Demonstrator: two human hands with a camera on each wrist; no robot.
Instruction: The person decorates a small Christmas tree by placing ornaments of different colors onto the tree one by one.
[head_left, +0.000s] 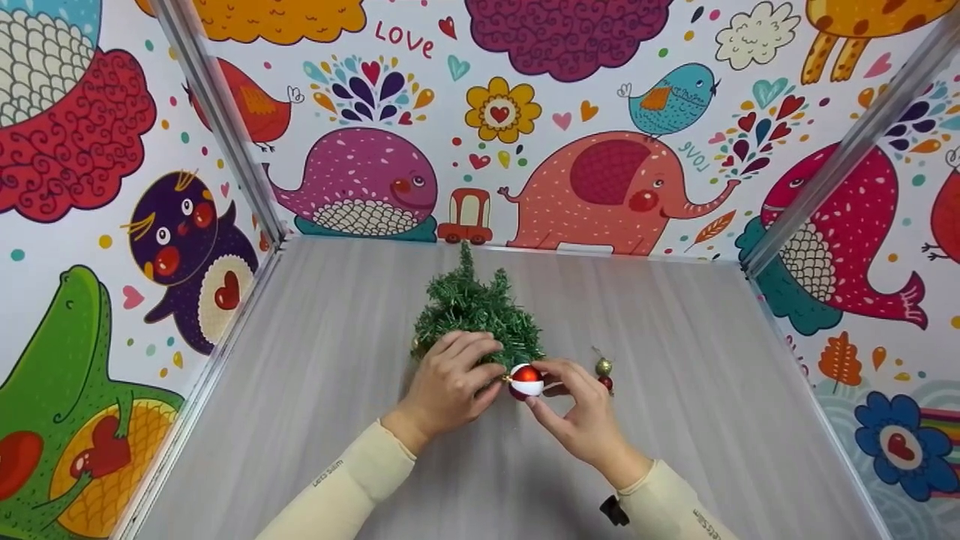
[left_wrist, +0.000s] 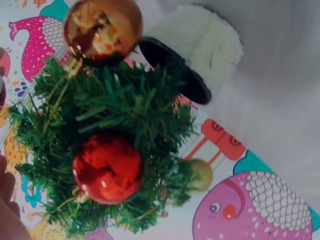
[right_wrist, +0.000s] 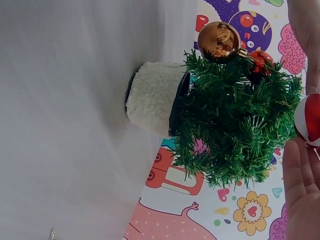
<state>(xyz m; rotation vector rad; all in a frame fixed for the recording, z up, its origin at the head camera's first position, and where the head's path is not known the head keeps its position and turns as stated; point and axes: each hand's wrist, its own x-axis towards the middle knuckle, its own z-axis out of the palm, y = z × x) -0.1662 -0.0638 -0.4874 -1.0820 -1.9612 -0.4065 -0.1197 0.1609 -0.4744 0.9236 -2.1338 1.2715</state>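
Note:
A red-and-white striped bauble (head_left: pixel 526 381) is held between both hands in front of a small artificial Christmas tree (head_left: pixel 480 307). My right hand (head_left: pixel 585 409) grips the ball from the right with thumb and fingers. From the left, my left hand (head_left: pixel 454 382) pinches at its gold cap and loop; the fingertips partly hide the loop. Several baubles hang on the tree: a shiny gold one (left_wrist: pixel 102 30), a red one (left_wrist: pixel 107 170) and a smaller gold one (left_wrist: pixel 200 175) show in the left wrist view. The tree stands in a white fuzzy pot (right_wrist: pixel 152 97).
On the table (head_left: pixel 337 315), right of my right hand, lie a small gold bauble (head_left: pixel 604 367) and a dark red one (head_left: pixel 606 384). Printed panels (head_left: pixel 480 165) with cartoon animals enclose the back and sides, joined by metal posts (head_left: pixel 225 120).

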